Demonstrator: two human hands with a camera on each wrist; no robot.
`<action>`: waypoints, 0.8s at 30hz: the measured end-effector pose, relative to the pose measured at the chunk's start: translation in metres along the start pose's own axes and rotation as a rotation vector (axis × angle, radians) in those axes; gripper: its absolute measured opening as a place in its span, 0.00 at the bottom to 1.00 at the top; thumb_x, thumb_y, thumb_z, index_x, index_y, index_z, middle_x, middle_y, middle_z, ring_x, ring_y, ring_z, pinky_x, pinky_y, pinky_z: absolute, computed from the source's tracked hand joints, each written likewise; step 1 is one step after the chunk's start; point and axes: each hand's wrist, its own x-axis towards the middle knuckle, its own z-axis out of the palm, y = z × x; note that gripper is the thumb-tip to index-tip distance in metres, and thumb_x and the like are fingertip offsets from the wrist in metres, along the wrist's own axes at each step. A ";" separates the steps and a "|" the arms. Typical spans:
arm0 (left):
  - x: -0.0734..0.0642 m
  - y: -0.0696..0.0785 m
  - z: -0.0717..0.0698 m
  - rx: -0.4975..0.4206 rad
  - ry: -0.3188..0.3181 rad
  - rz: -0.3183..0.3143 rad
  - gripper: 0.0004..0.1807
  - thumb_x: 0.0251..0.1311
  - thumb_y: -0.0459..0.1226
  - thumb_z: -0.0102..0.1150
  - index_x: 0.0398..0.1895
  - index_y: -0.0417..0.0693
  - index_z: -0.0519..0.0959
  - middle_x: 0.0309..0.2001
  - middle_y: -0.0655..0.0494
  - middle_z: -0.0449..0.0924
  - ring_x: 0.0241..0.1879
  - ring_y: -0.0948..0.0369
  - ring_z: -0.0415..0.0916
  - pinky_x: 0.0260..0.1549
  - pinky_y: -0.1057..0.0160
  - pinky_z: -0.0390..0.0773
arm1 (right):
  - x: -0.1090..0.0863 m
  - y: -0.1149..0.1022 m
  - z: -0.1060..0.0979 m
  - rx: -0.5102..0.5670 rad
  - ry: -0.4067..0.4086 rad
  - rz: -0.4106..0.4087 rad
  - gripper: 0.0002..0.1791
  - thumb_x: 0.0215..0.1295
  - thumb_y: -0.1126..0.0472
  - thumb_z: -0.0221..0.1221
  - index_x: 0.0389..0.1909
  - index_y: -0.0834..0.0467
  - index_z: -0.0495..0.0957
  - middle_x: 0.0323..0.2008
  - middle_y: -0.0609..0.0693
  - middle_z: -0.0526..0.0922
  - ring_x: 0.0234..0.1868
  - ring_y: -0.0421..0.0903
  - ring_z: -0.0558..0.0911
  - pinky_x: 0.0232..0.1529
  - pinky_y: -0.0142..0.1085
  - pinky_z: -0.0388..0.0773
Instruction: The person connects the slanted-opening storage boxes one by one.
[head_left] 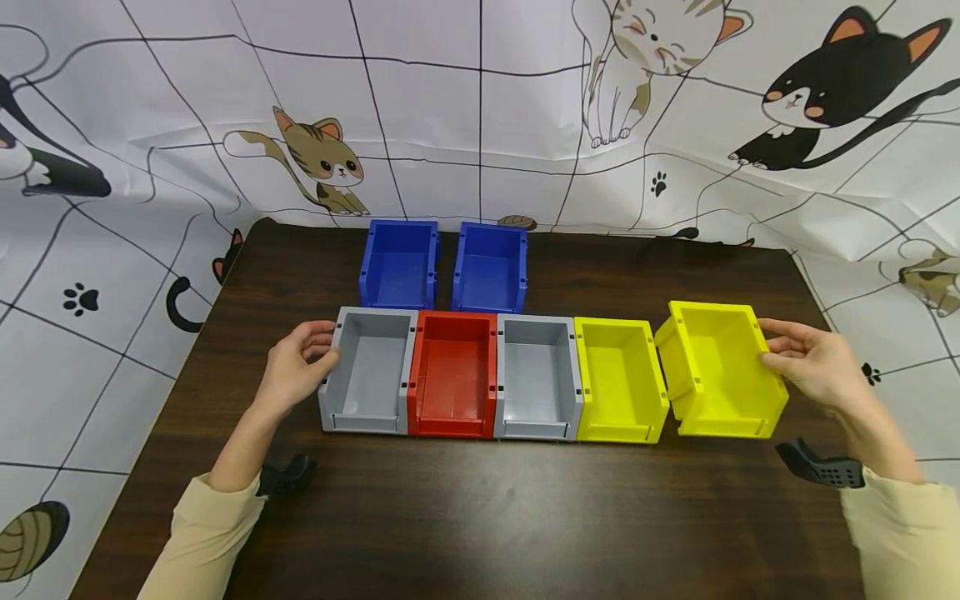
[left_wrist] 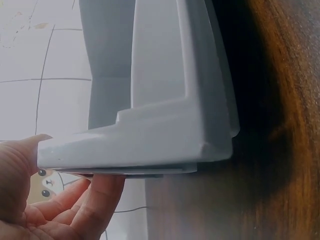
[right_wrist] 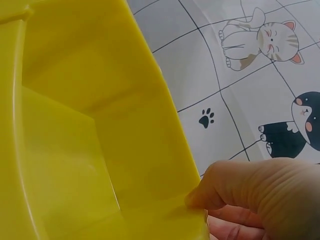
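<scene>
My left hand (head_left: 295,367) is at the left wall of a grey bin (head_left: 369,367). In the left wrist view, its thumb is at the rim of that grey bin (left_wrist: 150,135) and its fingers lie against the outer side. At the other end, my right hand (head_left: 813,360) pinches the right wall of a yellow bin (head_left: 723,367), which looks tilted and lifted beside the row. In the right wrist view, the thumb presses the inside of this yellow bin (right_wrist: 145,150), fingers outside. Between them stand a red bin (head_left: 453,375), a second grey bin (head_left: 536,375) and another yellow bin (head_left: 618,379), side by side.
Two blue bins, a left one (head_left: 399,267) and a right one (head_left: 491,268), stand behind the row with a gap between them. Everything rests on a dark wooden table (head_left: 480,517). A white cat-print sheet (head_left: 435,108) hangs behind the back edge.
</scene>
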 end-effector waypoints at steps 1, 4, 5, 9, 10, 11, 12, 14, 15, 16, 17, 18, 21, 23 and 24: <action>0.000 0.000 0.000 -0.003 -0.001 -0.001 0.21 0.58 0.28 0.55 0.55 0.31 0.70 0.46 0.34 0.78 0.45 0.44 0.77 0.30 0.81 0.71 | 0.000 0.000 0.001 0.002 -0.003 0.001 0.28 0.63 0.67 0.58 0.60 0.77 0.63 0.27 0.41 0.78 0.25 0.29 0.76 0.24 0.28 0.77; -0.002 0.001 -0.001 -0.010 -0.004 -0.002 0.21 0.58 0.28 0.55 0.56 0.31 0.69 0.46 0.33 0.78 0.45 0.44 0.77 0.29 0.82 0.71 | 0.002 0.000 0.004 0.000 -0.002 -0.004 0.27 0.63 0.68 0.58 0.60 0.77 0.63 0.28 0.47 0.79 0.25 0.30 0.76 0.24 0.28 0.77; -0.002 0.001 -0.001 -0.011 -0.005 -0.002 0.21 0.58 0.28 0.55 0.56 0.31 0.69 0.46 0.33 0.77 0.45 0.44 0.77 0.29 0.82 0.71 | 0.003 0.000 0.005 0.000 -0.004 -0.004 0.27 0.63 0.68 0.57 0.60 0.77 0.63 0.29 0.48 0.79 0.25 0.30 0.76 0.24 0.28 0.77; -0.002 -0.001 0.000 -0.004 -0.004 0.003 0.21 0.58 0.28 0.54 0.56 0.31 0.69 0.46 0.34 0.78 0.45 0.44 0.77 0.29 0.81 0.71 | 0.005 0.002 0.006 -0.012 -0.008 -0.008 0.27 0.63 0.68 0.57 0.60 0.77 0.63 0.30 0.48 0.78 0.26 0.30 0.76 0.24 0.27 0.77; -0.001 -0.002 0.000 -0.002 -0.004 0.005 0.21 0.58 0.28 0.54 0.56 0.31 0.69 0.46 0.34 0.78 0.45 0.45 0.77 0.29 0.81 0.71 | 0.005 0.002 0.006 -0.009 -0.013 -0.010 0.27 0.64 0.67 0.57 0.60 0.77 0.63 0.30 0.48 0.78 0.26 0.30 0.76 0.24 0.27 0.77; -0.001 -0.003 0.001 -0.002 -0.003 0.007 0.21 0.58 0.28 0.54 0.56 0.31 0.69 0.46 0.34 0.78 0.45 0.45 0.77 0.29 0.81 0.71 | 0.006 0.003 0.006 -0.001 -0.016 -0.012 0.28 0.64 0.67 0.57 0.60 0.77 0.63 0.30 0.47 0.78 0.26 0.30 0.76 0.24 0.27 0.77; -0.001 -0.004 0.001 0.000 -0.002 0.010 0.21 0.58 0.28 0.54 0.56 0.31 0.69 0.46 0.34 0.78 0.45 0.45 0.77 0.29 0.81 0.71 | 0.006 0.005 0.007 0.008 -0.020 -0.016 0.28 0.64 0.66 0.57 0.60 0.77 0.63 0.29 0.46 0.79 0.26 0.30 0.77 0.25 0.27 0.77; -0.001 -0.004 0.001 -0.002 0.000 0.013 0.21 0.58 0.29 0.54 0.56 0.31 0.69 0.46 0.34 0.78 0.45 0.45 0.77 0.29 0.81 0.71 | 0.006 0.008 0.007 0.037 -0.031 -0.019 0.28 0.64 0.65 0.57 0.60 0.77 0.62 0.29 0.43 0.79 0.26 0.31 0.77 0.25 0.27 0.78; -0.001 -0.004 0.001 0.000 0.001 0.015 0.21 0.58 0.29 0.54 0.56 0.31 0.69 0.46 0.34 0.78 0.45 0.45 0.77 0.29 0.81 0.71 | 0.005 0.010 0.007 0.053 -0.037 -0.020 0.29 0.64 0.64 0.57 0.60 0.78 0.62 0.28 0.40 0.79 0.27 0.31 0.78 0.26 0.27 0.78; -0.001 -0.004 0.001 0.001 0.002 0.016 0.21 0.58 0.29 0.54 0.56 0.31 0.69 0.46 0.34 0.78 0.45 0.44 0.77 0.29 0.81 0.71 | 0.005 0.011 0.007 0.072 -0.040 -0.017 0.29 0.64 0.64 0.57 0.60 0.78 0.61 0.28 0.38 0.79 0.27 0.31 0.78 0.26 0.28 0.78; -0.001 -0.004 0.001 0.002 0.002 0.016 0.21 0.58 0.29 0.54 0.56 0.31 0.69 0.46 0.34 0.78 0.45 0.44 0.77 0.29 0.81 0.71 | 0.004 0.012 0.007 0.080 -0.039 -0.016 0.30 0.65 0.63 0.57 0.61 0.77 0.61 0.28 0.36 0.79 0.27 0.31 0.78 0.26 0.28 0.78; -0.001 -0.004 0.001 0.004 0.002 0.016 0.21 0.58 0.29 0.54 0.56 0.31 0.69 0.46 0.34 0.78 0.45 0.45 0.77 0.29 0.81 0.71 | 0.003 0.012 0.008 0.084 -0.025 -0.023 0.30 0.65 0.63 0.57 0.61 0.77 0.61 0.29 0.38 0.80 0.27 0.30 0.78 0.26 0.27 0.77; -0.002 -0.004 0.001 0.003 0.002 0.011 0.21 0.58 0.29 0.55 0.56 0.32 0.69 0.46 0.34 0.78 0.45 0.45 0.77 0.29 0.81 0.71 | -0.001 0.009 0.014 -0.003 0.096 -0.125 0.27 0.63 0.62 0.59 0.59 0.74 0.66 0.33 0.44 0.82 0.28 0.24 0.74 0.25 0.21 0.74; -0.002 -0.003 0.001 -0.001 0.000 0.009 0.21 0.58 0.29 0.55 0.56 0.32 0.69 0.46 0.34 0.78 0.45 0.45 0.77 0.29 0.80 0.71 | -0.004 0.003 0.021 -0.103 0.198 -0.270 0.24 0.62 0.64 0.60 0.57 0.71 0.71 0.39 0.55 0.82 0.33 0.29 0.76 0.32 0.24 0.73; -0.002 -0.003 0.000 -0.004 -0.001 0.008 0.21 0.58 0.29 0.55 0.56 0.32 0.69 0.46 0.34 0.78 0.45 0.44 0.77 0.29 0.81 0.71 | -0.005 0.000 0.025 -0.148 0.241 -0.351 0.23 0.60 0.66 0.61 0.56 0.70 0.72 0.43 0.60 0.81 0.37 0.34 0.77 0.38 0.28 0.74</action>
